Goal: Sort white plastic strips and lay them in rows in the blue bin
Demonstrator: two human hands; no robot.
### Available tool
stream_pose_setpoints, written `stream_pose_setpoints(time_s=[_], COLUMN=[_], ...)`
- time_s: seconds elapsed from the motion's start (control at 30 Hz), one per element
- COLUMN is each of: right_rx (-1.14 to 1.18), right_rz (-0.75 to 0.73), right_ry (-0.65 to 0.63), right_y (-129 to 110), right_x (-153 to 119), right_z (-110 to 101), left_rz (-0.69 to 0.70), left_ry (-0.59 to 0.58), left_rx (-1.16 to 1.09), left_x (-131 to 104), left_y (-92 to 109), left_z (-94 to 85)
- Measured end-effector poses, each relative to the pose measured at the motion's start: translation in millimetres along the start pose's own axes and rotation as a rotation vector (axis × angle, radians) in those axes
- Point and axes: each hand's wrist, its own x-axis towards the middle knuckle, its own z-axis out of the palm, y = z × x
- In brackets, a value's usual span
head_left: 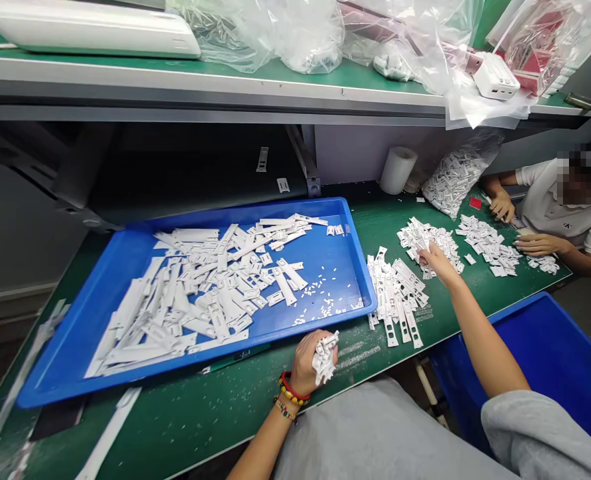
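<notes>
My left hand [311, 363] is closed round a bunch of small white plastic parts [325, 359], just in front of the blue tray. A red beaded bracelet circles that wrist. To the right, my right hand [438, 263] reaches over a pile of small white plastic parts [450, 243], its fingers pinched together on a part at the near side. Beside this pile, on the left, lie longer white plastic strips [395, 293] with holes. The shallow blue tray [362, 273] holds many white strips and smaller pieces, with tiny white bits at its right end.
Another pile of white pieces [490, 243] lies by a co-worker's hands [538, 245]. A bag of parts [458, 177] and a white roll [398, 170] stand behind. A shelf [255, 87] overhangs a dark conveyor belt [200, 167]. A blue bin [550, 360] sits below the table edge.
</notes>
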Motion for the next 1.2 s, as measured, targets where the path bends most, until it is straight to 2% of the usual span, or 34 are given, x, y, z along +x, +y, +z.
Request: stream_pose_setpoints(time_s=[0.1, 0.23, 0.3, 0.37, 0.47, 0.63, 0.87, 0.97, 1.07, 1.2], right_rx=[0.288, 0.521, 0.488, 0.448, 0.308, -0.030, -0.270, -0.377, -0.489, -0.543], right_rz=[-0.050, -0.250, -0.290, -0.271, -0.269, -0.494, -0.674, -0.682, -0.632, -0.645], right_ry=[-0.053, -0.173, -0.320, -0.417, -0.461, -0.467, -0.386, -0.361, -0.310, -0.273], right_y=[-16.1, -16.6, -6.9, 6.5, 27.7, 54.0, 71.5, 71.9, 69.6, 68.2], right_x=[-32.6, -109.8, -147.5, -172.5, -181.9, -170.5, -181.4, -183.4, -182.2, -180.9], right_z=[27.5, 93.4, 126.8, 154.4, 181.6, 198.6, 200.4, 200.0, 201.9, 205.4], left_rz=[-0.078, -0.286, -0.393, -0.479, -0.553, -0.520, -0.341, -0.278, -0.245, -0.187], left_ry=[0.013, 0.073, 0.083, 0.066, 0.019, -0.033, -0.116, -0.108, -0.067, -0.006], left_rx=[-0.018, -0.129, -0.206, -0.271, -0.335, -0.296, -0.147, -0.118, -0.109, -0.153], left_x=[-1.5, -7.9, -12.8, -18.2, -25.5, -29.1, -23.1, -20.1, -17.9, -18.2], left_y=[5.3, 16.1, 19.0, 19.7, 18.2, 12.1, 6.6, 6.9, 8.3, 9.7], left_z=[1.1, 3.9, 4.2, 2.9, -0.2, 1.6, 12.2, 13.9, 14.1, 16.7])
